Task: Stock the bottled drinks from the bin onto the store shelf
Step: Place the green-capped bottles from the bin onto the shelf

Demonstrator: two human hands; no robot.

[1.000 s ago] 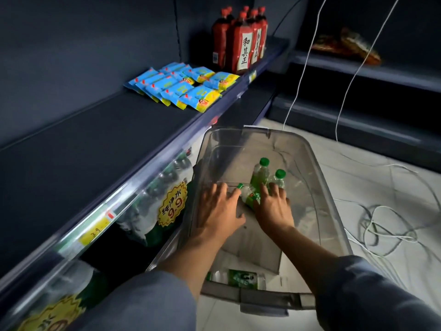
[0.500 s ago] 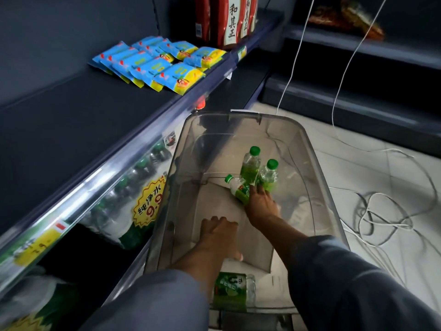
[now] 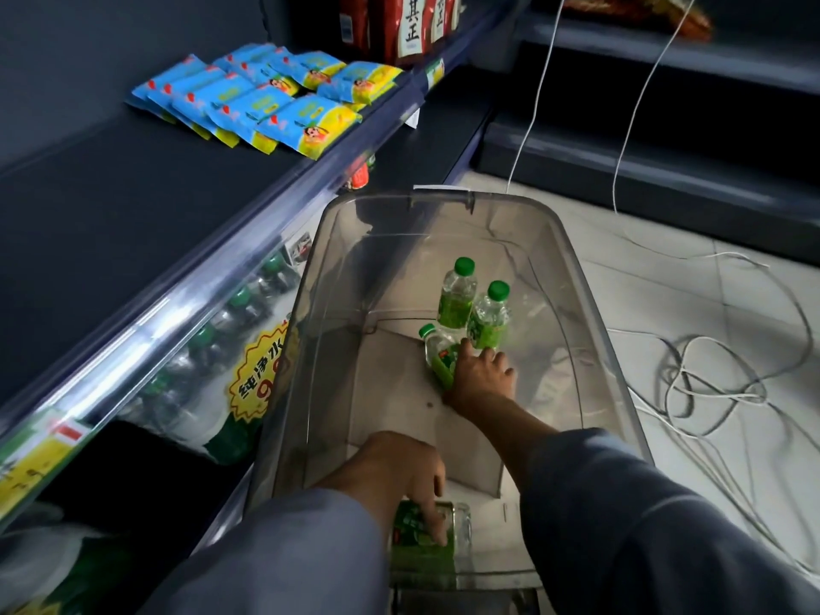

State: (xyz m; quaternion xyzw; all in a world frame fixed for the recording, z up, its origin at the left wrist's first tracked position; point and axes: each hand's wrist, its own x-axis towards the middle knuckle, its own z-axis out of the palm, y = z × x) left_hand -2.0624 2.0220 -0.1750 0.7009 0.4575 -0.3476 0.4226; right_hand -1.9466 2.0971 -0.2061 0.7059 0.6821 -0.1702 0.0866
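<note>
- The shelf (image 3: 133,224) runs along your left, with blue snack packs (image 3: 266,104) and red bottles (image 3: 399,24) at its far end.
- The clear bin (image 3: 590,304) sits on the floor (image 3: 665,268) beside the shelf, both your hands inside it.
- White cables (image 3: 710,383) lie looped on the floor to the bin's right.
- Your left hand (image 3: 399,472) curls its fingers over a green bottle (image 3: 421,539) lying at the bin's near end.
- Your right hand (image 3: 479,379) grasps a tilted bottle (image 3: 439,352) further in; two upright bottles (image 3: 457,295) stand just beyond it, touching each other.
</note>
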